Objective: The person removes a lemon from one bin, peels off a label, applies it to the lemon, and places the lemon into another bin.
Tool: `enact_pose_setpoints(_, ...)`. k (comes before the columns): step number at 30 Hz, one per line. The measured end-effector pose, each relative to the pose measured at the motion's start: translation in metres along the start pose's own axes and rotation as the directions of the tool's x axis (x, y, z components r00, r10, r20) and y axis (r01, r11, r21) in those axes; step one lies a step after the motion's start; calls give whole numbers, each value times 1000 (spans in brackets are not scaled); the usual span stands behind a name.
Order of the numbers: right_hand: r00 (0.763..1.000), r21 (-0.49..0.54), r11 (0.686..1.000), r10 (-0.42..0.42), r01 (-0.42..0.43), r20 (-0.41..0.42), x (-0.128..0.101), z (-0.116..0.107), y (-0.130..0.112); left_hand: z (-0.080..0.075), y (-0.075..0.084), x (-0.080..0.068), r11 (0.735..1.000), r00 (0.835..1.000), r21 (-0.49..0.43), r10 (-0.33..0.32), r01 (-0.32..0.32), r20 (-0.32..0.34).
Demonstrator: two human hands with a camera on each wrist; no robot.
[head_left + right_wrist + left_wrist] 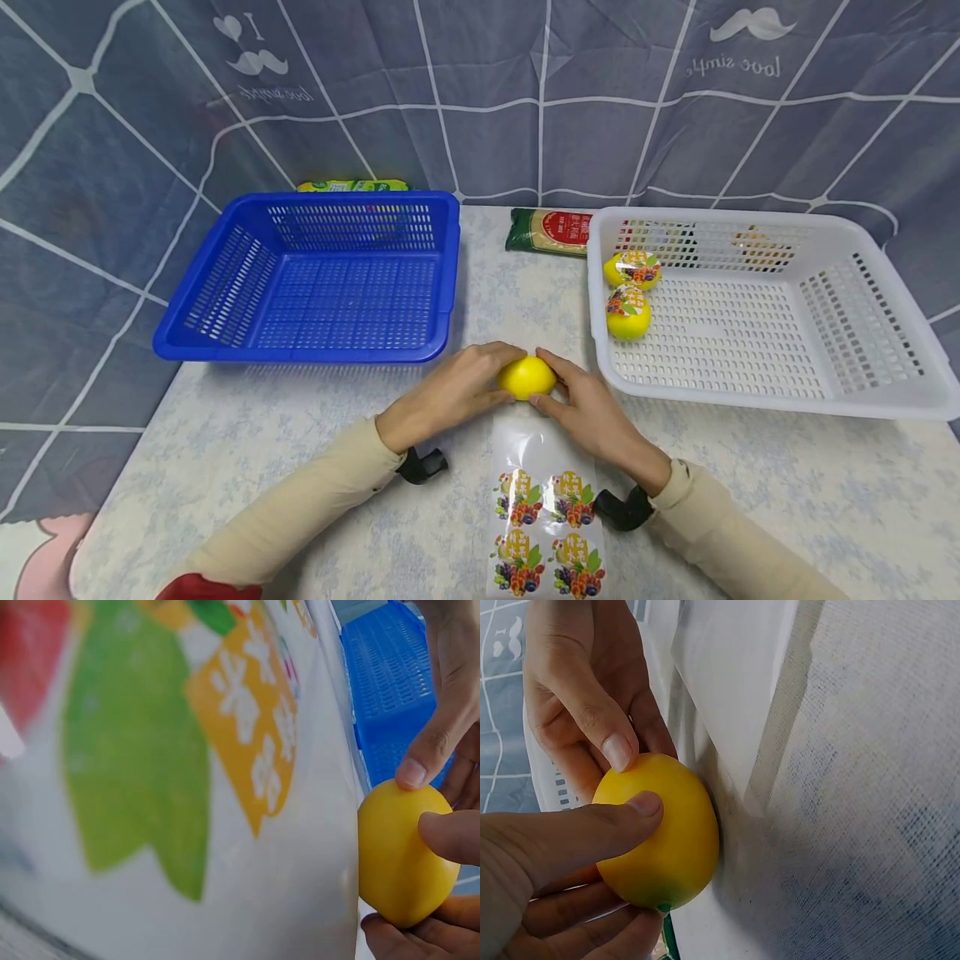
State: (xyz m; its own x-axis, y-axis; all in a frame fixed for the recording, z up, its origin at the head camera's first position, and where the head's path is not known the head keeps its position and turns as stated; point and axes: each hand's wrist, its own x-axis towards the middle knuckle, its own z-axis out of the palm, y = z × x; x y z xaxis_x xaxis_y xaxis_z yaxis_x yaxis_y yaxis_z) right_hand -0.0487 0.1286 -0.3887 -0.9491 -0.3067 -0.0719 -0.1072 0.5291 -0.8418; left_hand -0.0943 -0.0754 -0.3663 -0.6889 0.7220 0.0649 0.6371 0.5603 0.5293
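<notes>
A yellow lemon (527,377) is held between both hands over the middle of the table. My left hand (459,385) grips its left side, thumb toward me and fingers round the far side. From the right, my right hand (588,408) holds it the same way. The left wrist view shows both thumbs pressed on the lemon (667,832) and a green tip at one end. Just in front of the hands lies a clear sheet of fruit stickers (546,500), with several colourful stickers in its nearer part. No sticker shows on the lemon's visible sides.
A blue basket (442,333) stands at the left. The white basket (750,402) at the right holds two lemons (628,312) with stickers on them. A green and red packet (551,231) lies behind, and a yellow-green packet (352,185) shows behind the blue basket.
</notes>
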Motion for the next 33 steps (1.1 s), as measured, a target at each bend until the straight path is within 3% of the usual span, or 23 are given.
enact_pose_setpoints(17,995,-184,980,-85,76,-43,-11,0,-8,-2,-1,0,1000,1000,-26,1,-1,10)
enact_pose_setpoints(24,995,-181,980,-92,85,-27,-21,2,-16,-4,-1,0,1000,1000,-7,8,-8,1)
enact_pose_setpoints(33,998,-102,995,-6,-1,-63,-43,-16,-15,-5,-2,-2,999,1000,35,-11,11,7)
